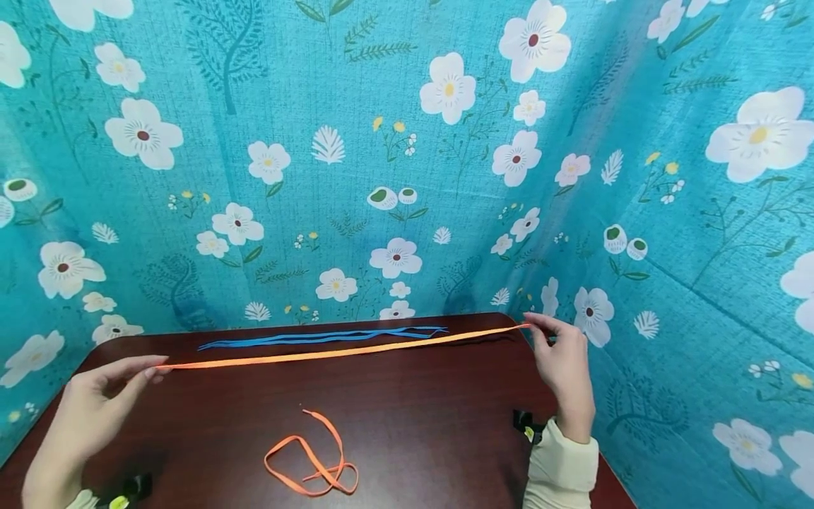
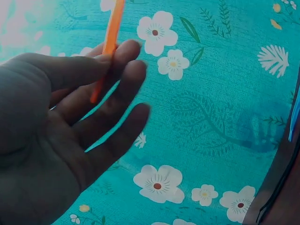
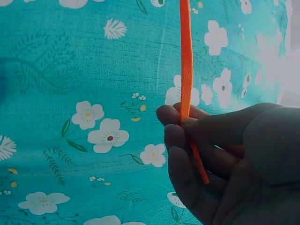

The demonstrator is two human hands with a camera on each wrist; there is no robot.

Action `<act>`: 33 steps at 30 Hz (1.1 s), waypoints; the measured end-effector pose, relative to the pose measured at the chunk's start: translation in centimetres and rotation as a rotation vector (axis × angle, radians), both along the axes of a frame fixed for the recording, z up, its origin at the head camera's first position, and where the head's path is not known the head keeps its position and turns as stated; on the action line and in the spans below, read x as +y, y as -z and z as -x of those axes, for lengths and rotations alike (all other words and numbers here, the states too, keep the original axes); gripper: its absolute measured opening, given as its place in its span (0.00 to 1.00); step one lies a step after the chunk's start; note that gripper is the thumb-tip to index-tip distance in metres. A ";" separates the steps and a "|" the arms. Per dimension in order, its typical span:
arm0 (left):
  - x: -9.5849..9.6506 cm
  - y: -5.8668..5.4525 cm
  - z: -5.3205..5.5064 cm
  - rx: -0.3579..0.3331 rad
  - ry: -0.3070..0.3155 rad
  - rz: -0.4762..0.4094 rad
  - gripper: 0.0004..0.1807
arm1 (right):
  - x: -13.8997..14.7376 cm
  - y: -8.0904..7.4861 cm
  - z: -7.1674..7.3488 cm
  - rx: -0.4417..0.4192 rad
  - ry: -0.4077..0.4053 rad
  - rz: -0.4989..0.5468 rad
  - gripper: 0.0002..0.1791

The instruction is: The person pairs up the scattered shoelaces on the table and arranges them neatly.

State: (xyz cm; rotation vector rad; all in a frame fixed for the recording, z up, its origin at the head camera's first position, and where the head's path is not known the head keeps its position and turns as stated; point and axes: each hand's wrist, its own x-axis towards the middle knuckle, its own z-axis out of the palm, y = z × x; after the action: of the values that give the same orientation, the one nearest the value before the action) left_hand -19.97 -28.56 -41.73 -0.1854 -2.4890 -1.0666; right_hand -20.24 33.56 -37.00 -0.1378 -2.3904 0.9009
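An orange shoelace [image 1: 343, 351] stretches nearly straight through the air between both hands, its right end higher in the head view. My left hand [image 1: 95, 406] pinches one end between thumb and index finger, with the tip [image 2: 95, 96] poking out below the pinch. At the other end, my right hand [image 1: 566, 364] pinches the lace the same way, and a short tip [image 3: 201, 168] hangs past the thumb. A second orange shoelace [image 1: 340, 445] lies in loose loops on the table, nearer to me and touched by neither hand.
Blue shoelaces [image 1: 286, 340] lie lengthwise at the back of the dark brown table [image 1: 420, 431]. A dark lace [image 1: 483, 341] lies near the far right corner. Teal flowered cloth [image 1: 394, 226] hangs behind the table and along its right side.
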 end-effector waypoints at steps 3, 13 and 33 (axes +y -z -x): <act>0.1 -0.1 0.0 0.012 -0.098 -0.030 0.16 | 0.1 0.0 -0.1 -0.019 0.002 0.017 0.13; 0.1 -0.4 0.2 0.014 -0.342 -0.066 0.16 | 0.3 -0.1 -0.3 -0.032 0.173 0.021 0.17; -0.1 0.4 1.3 0.083 -0.426 -0.074 0.11 | 0.3 0.6 0.6 -0.074 0.109 -0.020 0.15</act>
State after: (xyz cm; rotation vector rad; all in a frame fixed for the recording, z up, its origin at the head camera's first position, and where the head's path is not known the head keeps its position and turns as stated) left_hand -21.31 -28.71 -42.16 0.3044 -2.2677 -0.9434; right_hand -20.85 33.83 -37.57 -0.2959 -2.4330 0.8341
